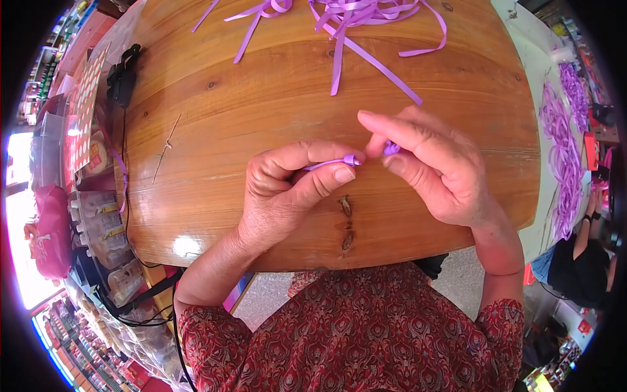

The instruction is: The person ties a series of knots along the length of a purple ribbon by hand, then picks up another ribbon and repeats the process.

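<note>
Over the wooden table (215,215), my left hand (281,186) pinches a narrow purple ribbon (352,160) between thumb and forefinger. A small rolled or knotted end of it sticks out past the fingertips. Just to the right, my right hand (447,166) is curled with the thumb against the fingers, closed on a small bunched piece of purple ribbon (392,148). The two hands' fingertips are a short gap apart. Whether the two purple pieces are joined cannot be seen.
Loose purple ribbons (366,14) lie at the table's far side. A thin twisted wire (168,144) and a black corded object (123,77) are on the left. More purple ribbons (567,163) cover a white surface at right, near another person (578,268). Plastic containers (103,222) stand left.
</note>
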Demonstrator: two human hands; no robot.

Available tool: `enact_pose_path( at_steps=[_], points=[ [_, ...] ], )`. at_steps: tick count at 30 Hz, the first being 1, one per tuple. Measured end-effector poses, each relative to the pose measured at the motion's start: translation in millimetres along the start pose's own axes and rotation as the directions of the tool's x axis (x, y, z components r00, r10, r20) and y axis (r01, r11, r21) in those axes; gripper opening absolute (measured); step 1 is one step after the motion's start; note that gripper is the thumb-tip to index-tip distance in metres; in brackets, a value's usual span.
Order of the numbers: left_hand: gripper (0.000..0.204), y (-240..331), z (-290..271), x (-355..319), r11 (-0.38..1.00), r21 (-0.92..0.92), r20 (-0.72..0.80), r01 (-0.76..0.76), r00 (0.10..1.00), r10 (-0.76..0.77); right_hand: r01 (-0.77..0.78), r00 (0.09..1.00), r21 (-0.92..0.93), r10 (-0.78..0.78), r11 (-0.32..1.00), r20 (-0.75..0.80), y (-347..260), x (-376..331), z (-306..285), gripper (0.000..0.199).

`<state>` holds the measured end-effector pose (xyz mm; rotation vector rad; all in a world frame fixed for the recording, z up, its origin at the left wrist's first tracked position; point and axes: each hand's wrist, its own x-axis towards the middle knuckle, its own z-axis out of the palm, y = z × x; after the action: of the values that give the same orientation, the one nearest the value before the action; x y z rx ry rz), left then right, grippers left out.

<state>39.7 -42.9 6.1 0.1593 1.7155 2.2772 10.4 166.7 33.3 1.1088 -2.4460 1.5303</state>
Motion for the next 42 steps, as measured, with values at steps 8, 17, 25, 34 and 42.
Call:
enact_pose_path(
  at_steps=[8, 17, 25, 34, 42],
  points=[
    [0.016, -1, -5, 1, 0.996, -0.025, 0.000, 0.085, 0.996, -0.085, -0.198, 0.976, 0.292, 0.216, 0.936, -0.030, 2, -7, 0, 0.045],
    [0.015, -7, -2, 2, 1.000, -0.004, -0.059, 0.031, 0.998, -0.031, -0.063, 0.996, 0.188, 0.074, 0.980, -0.049, 4, -2, -2, 0.023],
    [0.033, 1, 1, 4, 0.996, 0.094, 0.003, 0.002, 1.000, -0.003, -0.037, 0.999, 0.107, 0.040, 0.994, -0.032, 6, -1, 4, 0.036],
    [0.030, 0, 2, 7, 0.972, 0.110, 0.193, -0.208, 0.964, 0.184, -0.256, 0.964, 0.450, 0.261, 0.856, 0.052, 4, -5, 9, 0.051],
    [0.019, -4, 0, 5, 0.959, 0.119, 0.183, -0.259, 0.955, 0.235, -0.226, 0.974, 0.379, 0.220, 0.897, 0.060, 6, -5, 12, 0.040]
  ],
)
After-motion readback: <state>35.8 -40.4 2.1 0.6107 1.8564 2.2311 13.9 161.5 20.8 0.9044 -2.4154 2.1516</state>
